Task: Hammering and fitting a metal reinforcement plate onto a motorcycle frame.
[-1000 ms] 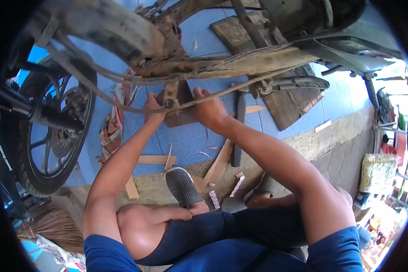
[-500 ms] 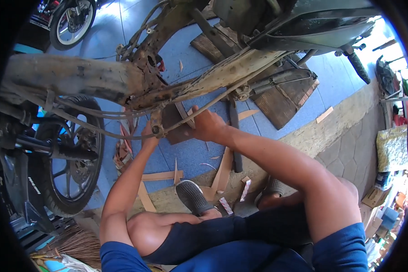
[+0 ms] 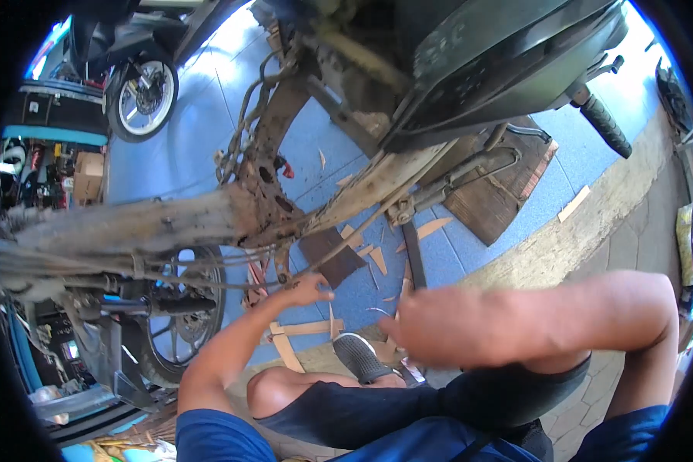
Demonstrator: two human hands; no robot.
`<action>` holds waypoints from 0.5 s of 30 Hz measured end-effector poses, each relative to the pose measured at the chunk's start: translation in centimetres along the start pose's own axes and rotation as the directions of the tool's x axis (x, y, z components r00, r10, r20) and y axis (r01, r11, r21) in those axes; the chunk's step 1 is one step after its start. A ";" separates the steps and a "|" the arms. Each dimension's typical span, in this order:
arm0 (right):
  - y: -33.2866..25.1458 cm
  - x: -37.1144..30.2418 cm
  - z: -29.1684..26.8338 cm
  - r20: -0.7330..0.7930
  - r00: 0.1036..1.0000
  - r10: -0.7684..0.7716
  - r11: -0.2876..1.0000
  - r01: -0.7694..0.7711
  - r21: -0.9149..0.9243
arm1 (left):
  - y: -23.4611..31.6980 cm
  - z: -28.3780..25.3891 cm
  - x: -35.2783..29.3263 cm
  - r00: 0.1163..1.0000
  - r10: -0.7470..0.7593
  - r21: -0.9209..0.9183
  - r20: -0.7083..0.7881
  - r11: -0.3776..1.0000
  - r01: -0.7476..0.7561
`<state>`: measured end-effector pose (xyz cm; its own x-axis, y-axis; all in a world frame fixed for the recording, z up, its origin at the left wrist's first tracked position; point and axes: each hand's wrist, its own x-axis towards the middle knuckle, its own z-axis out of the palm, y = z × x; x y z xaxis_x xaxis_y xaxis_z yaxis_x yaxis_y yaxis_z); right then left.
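Observation:
My left hand [image 3: 308,290] hovers below the rusty motorcycle frame [image 3: 262,204], its fingers half curled and apart, with nothing visible in them. Just beyond it, a dark brown sheet [image 3: 333,258] with a ragged edge lies on the blue tiles. My right hand [image 3: 420,327] is raised nearer to me, over my knees, and smeared by motion. Its fingers point left; whether they hold anything cannot be made out. Cut tan strips [image 3: 308,328] and small pointed offcuts [image 3: 377,260] are scattered on the floor around the sheet.
A wheel [image 3: 181,323] stands at the left behind the frame. Wooden boards [image 3: 481,208] lie under the stand at the right. A dark bodywork panel [image 3: 508,69] with a handlebar grip [image 3: 604,123] overhangs the far right. Another motorcycle's wheel [image 3: 142,100] is at the far left.
Both hands have come away from the dark sheet beneath the frame. My right hand has swung back toward me and to the right; the left has drawn back slightly. The view has shifted.

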<state>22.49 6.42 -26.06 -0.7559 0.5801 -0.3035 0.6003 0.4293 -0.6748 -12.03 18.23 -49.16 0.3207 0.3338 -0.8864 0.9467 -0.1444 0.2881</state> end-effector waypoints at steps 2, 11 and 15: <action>-1.2 -2.2 0.6 -0.081 0.996 -0.040 0.999 0.041 0.004 | 1.7 0.1 -1.7 0.987 0.127 0.238 0.096 0.960 -0.147; -4.1 -6.1 5.8 -0.277 0.958 0.081 0.970 -0.011 0.245 | 20.4 -0.3 -7.7 0.763 0.142 0.213 0.630 0.914 -0.346; -3.2 -7.1 7.4 -0.409 0.774 0.484 0.807 -0.575 -0.132 | 25.6 0.0 -6.4 0.682 0.213 0.174 0.700 0.875 -0.452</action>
<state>24.02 -4.26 -26.73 -0.1877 0.9395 -0.2865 0.9539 0.1047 -0.2814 10.19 12.44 -36.10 0.3979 -0.4553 -0.7965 0.6776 -0.4394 0.5897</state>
